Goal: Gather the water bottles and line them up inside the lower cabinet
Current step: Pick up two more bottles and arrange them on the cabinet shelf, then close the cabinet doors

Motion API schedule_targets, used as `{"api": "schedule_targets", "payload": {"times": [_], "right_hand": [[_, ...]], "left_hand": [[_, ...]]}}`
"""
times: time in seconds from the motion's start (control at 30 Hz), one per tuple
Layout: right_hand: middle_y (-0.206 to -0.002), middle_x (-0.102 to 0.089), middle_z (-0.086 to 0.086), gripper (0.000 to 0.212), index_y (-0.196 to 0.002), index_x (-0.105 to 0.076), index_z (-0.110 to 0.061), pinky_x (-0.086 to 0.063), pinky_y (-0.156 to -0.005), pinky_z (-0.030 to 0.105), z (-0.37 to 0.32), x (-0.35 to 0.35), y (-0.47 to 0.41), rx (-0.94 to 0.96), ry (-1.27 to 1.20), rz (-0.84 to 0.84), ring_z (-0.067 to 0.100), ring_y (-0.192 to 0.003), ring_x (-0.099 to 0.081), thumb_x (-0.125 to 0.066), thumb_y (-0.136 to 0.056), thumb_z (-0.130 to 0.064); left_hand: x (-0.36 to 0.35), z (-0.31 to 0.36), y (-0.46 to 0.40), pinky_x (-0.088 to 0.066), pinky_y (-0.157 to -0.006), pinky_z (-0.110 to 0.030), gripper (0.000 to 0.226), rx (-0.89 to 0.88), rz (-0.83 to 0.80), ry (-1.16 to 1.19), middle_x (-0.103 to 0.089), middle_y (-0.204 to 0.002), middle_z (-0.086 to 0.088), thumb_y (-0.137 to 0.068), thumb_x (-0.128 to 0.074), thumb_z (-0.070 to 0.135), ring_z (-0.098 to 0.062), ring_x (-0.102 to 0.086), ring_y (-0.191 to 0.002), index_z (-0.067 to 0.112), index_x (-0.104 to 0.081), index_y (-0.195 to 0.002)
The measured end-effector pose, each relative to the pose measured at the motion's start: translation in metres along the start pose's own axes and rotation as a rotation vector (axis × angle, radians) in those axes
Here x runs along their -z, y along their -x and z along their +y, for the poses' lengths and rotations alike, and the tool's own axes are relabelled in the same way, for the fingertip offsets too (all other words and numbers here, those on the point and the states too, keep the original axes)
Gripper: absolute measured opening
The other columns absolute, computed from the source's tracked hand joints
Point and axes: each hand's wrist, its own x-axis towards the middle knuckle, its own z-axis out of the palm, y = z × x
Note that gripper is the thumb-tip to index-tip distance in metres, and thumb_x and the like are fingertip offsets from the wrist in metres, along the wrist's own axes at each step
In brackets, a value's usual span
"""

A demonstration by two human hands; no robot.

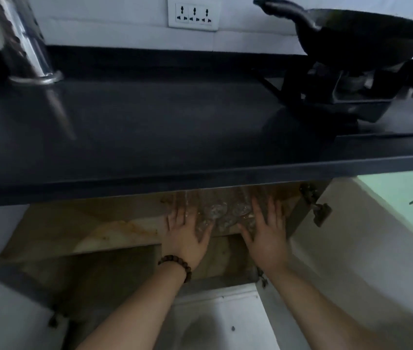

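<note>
Clear plastic water bottles (221, 213) already sit mid-frame inside the lower cabinet (114, 231), left hand (187, 236) and right hand (267, 236) pressing flat-fingered either side; straightening seems left.

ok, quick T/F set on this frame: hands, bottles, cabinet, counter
1. Both hands lie flat with straight fingers on the clear bottles inside the cabinet. True: left hand and right hand flank the water bottles on the cabinet shelf.
2. The left wrist is bare. False: it wears a beaded bracelet.
3. A dark pan sits on the stove at the right of the countertop. True.
4. The cabinet doors are closed. False: they are open, and the right door is swung wide.
5. The wall socket has plugs in it. False: none are plugged in.
</note>
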Motion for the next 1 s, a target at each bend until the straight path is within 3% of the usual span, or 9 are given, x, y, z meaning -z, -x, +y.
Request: {"api": "schedule_targets", "payload": {"times": [0.13,0.3,0.47,0.77,1.0], "right_hand": [[-0.157,-0.017,0.019,0.068,-0.148,-0.029,-0.017,-0.018,-0.116,0.056,-0.028,0.043,0.026,-0.002,0.009,-0.092,0.036,-0.146,-0.007,-0.039,-0.091,-0.053],[-0.161,0.010,0.001,0.066,-0.152,-0.005,-0.030,0.000,-0.121,0.040,-0.070,0.123,0.073,-0.028,-0.033,-0.329,0.018,-0.145,0.022,-0.032,-0.097,-0.054],[-0.161,0.010,0.000,0.064,-0.152,-0.006,-0.031,0.009,-0.116,0.034,-0.107,0.202,0.109,0.017,0.003,-0.479,0.016,-0.144,0.022,-0.030,-0.097,-0.054],[-0.161,0.003,0.006,0.065,-0.152,-0.013,-0.026,-0.003,-0.121,0.041,-0.168,0.251,0.155,0.121,0.042,-0.505,0.022,-0.148,0.011,-0.030,-0.096,-0.055],[-0.161,0.007,0.004,0.066,-0.153,-0.010,-0.026,0.003,-0.119,0.040,-0.250,0.246,0.198,0.155,0.034,-0.508,0.021,-0.148,0.012,-0.033,-0.097,-0.052]], "left_hand": [[0.052,0.009,0.043,0.000,-0.117,-0.038,0.070,0.011,-0.065,-0.051,-0.014,-0.159,-0.009,-0.093,-0.020,0.061,-0.024,-0.006,-0.147,0.022,-0.016,-0.151],[0.134,0.028,0.100,-0.006,-0.118,-0.039,0.070,0.084,-0.181,-0.123,-0.013,-0.159,-0.006,-0.093,-0.021,0.059,-0.025,-0.007,-0.147,0.020,-0.016,-0.151],[0.219,0.038,0.165,-0.011,-0.118,-0.042,0.070,0.207,-0.199,-0.183,-0.019,-0.158,-0.009,-0.095,-0.026,0.056,-0.027,-0.011,-0.146,0.015,-0.017,-0.151],[0.305,0.001,0.270,-0.001,-0.118,-0.039,0.067,0.438,-0.170,-0.219,-0.009,-0.160,-0.009,-0.097,-0.028,0.052,-0.026,-0.001,-0.147,0.018,-0.009,-0.152],[0.355,-0.082,0.345,0.002,-0.118,-0.047,0.077,0.686,-0.067,-0.283,0.002,-0.159,-0.017,-0.094,-0.041,0.044,-0.033,0.006,-0.146,0.013,-0.001,-0.152]]}}
